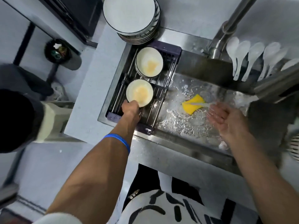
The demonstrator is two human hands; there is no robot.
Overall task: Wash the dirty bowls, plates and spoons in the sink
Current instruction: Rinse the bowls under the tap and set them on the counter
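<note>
L hand [131, 106] is out over the rack [168, 53], fingers curled on the near rim of a dirty bowl [140, 92] w/ yellowish residue inside. The bowl sits just beyond the knuckles, on the rack bars. Further out from that hand, a short stack of bowls [149, 62], the top one stained the same way. Past the rack's far edge, on the counter, a tall stack of plates [131, 13].

R hand [225, 118] hangs over the basin w/ palm up and fingers loosely spread, holding nothing; water stream runs across its fingertips. Just left of those fingertips a yellow sponge [192, 103] lies on the wet sink [182, 143] floor, near the drain. Beyond the R hand stands the faucet [221, 38], and to its right a row of white spoons [252, 57] upright in a holder.

Rack fills the sink's left part; the basin btwn the two hands is open, w/ only the sponge and splashing water. Blue wristband [119, 139] on the L forearm.
</note>
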